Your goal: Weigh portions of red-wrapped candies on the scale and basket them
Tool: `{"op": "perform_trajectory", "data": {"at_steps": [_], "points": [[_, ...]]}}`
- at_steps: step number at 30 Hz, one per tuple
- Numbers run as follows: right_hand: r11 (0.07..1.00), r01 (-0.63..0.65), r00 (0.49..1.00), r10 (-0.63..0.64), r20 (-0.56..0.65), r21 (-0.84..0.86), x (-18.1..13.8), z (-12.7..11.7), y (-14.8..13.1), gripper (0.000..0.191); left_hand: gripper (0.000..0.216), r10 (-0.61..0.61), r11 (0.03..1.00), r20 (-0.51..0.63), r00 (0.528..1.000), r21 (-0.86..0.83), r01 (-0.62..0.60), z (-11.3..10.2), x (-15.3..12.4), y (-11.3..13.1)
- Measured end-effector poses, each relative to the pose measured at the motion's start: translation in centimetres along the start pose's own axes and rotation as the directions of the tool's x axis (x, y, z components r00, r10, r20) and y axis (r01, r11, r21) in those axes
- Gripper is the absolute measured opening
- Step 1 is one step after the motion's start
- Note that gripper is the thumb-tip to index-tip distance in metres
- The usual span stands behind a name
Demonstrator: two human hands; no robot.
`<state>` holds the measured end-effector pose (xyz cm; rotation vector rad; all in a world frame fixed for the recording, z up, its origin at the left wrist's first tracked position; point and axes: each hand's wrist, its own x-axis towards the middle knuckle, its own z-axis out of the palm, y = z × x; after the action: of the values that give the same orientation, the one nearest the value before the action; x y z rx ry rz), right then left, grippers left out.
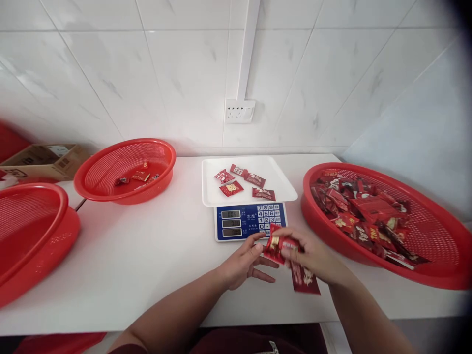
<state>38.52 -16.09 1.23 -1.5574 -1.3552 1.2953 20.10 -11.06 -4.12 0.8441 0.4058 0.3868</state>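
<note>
Packets [273, 247] sit pinched in the right hand [313, 255], left hand [239, 265] spread alongside; white tabletop [147, 255] stretches between digital scale [250, 223] and front edge [84, 330].

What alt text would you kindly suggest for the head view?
A person's right hand holds red packets beside the open left hand, in front of a digital scale. Five more packets lie on its white tray, with red baskets on both sides.

Left hand [241, 265]: bare, lower centre of the frame, fingers spread loosely and pointing right; left forearm [177, 306] slanting up from lower left. Right hand [311, 253]: bare, just right of its pair, fingers pointing left, curled in a grip; right forearm [363, 312] slanting up from lower right.
</note>
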Motion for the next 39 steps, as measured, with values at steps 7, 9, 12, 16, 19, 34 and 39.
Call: {"op": "perform_trajectory", "data": {"at_steps": [7,9,12,16,19,34,39], "points": [[0.997,-0.002,0.983,0.016,0.185,-0.075,-2.0,3.6,2.9,0.059,0.053,-0.319,0.943,0.153,0.935,-0.052,0.33,-0.2,0.4,-1.7],[0.996,-0.039,0.992,0.048,0.117,-0.078,-2.0,3.4,3.3,0.061,0.051,-0.304,0.947,0.098,0.948,-0.076,0.311,-0.3,0.6,-1.8],[0.991,-0.1,0.995,0.1,-0.012,-0.092,-1.9,2.8,3.5,0.054,0.05,-0.255,0.961,0.005,0.967,-0.111,0.254,-0.4,0.7,-1.3],[0.983,-0.14,0.988,0.13,-0.083,-0.121,-1.9,2.8,3.0,0.045,0.048,-0.231,0.972,0.0,0.973,-0.035,0.231,-0.4,0.6,-0.9],[0.981,-0.094,0.995,0.095,-0.004,-0.168,-2.1,3.1,2.6,0.039,0.048,-0.21,0.977,0.04,0.977,0.04,0.208,-0.4,0.5,-1.0],[0.994,-0.056,0.995,0.047,-0.086,-0.096,-1.5,2.8,2.8,0.028,0.055,-0.065,0.997,-0.137,0.988,-0.058,0.057,-0.4,0.6,-0.5],[0.996,-0.001,0.975,0.021,-0.219,0.09,-1.2,2.3,3.5,0.038,0.061,-0.087,0.975,-0.089,0.992,-0.211,0.067,-0.6,0.6,-0.1]]}}
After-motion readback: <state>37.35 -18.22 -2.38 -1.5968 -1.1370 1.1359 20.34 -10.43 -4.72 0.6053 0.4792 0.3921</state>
